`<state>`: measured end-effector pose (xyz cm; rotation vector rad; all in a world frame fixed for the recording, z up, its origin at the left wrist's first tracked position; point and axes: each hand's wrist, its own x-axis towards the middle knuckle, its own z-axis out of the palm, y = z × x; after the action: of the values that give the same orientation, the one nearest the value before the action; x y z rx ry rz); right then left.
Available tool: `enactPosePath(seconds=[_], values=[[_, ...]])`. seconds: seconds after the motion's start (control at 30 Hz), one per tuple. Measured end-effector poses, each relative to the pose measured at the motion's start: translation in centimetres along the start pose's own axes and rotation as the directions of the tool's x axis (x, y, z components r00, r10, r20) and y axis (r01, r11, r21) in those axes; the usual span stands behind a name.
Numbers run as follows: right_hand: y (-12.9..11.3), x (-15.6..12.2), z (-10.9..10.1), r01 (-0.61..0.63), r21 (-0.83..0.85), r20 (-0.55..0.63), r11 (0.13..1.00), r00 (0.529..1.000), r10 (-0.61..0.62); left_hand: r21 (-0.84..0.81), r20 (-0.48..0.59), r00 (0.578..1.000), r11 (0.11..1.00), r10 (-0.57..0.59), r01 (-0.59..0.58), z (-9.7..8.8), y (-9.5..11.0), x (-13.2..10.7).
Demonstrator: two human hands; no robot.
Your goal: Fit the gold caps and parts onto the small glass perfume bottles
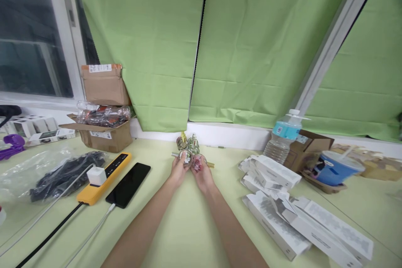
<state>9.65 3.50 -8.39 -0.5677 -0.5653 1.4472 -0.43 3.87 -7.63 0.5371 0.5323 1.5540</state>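
Near the back of the table, my left hand is closed on a small round piece with a white flower face. A silver stick-like end juts out to its left. My right hand grips a similar round piece with a pink flower face, and a gold stick-like end shows at its right. The two pieces are side by side, close together or touching. Just behind them are a yellowish patterned piece and a green patterned piece. Their exact kind is too small to tell.
At left lie a black phone, an orange power strip with cables, a plastic-wrapped dark bundle and cardboard boxes. At right are white cartons, a water bottle and a blue cup. Green curtains hang behind.
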Motion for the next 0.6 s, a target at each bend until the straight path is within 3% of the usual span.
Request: enactPosePath(seconds=[0.6], values=[[-0.24,-0.28,0.38,0.001,-0.023,0.025,1.0,1.0,-0.001,0.018,-0.016,1.0,1.0,0.024,-0.023,0.08,-0.01,-0.12]])
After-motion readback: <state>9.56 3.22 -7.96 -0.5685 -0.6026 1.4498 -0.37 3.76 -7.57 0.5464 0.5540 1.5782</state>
